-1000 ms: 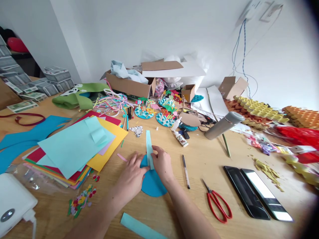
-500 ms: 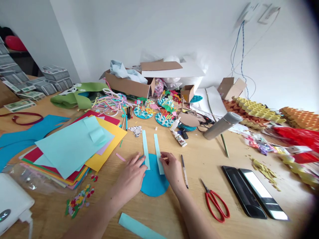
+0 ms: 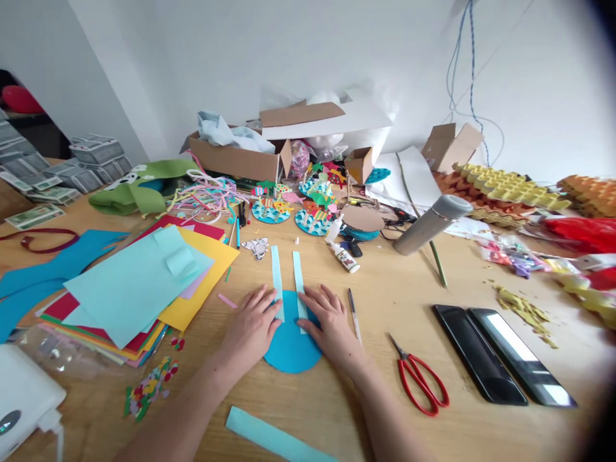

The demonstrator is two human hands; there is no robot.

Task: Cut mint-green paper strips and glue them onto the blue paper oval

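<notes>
Touching two pale strips (image 3: pixel 276 273), one each, on one blue disc (image 3: pixel 293 353); both hands (image 3: pixel 249 324) open.

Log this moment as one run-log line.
left hand: on left aqua strip; right hand: on right aqua strip; strips: overlapping blue paper disc; red-handled scissors: untouched

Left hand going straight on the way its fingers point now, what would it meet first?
The left hand would first meet the nearer light blue strip, which its fingertips seem to touch; past that, probably the other strip, though finger height is hard to judge.
</notes>
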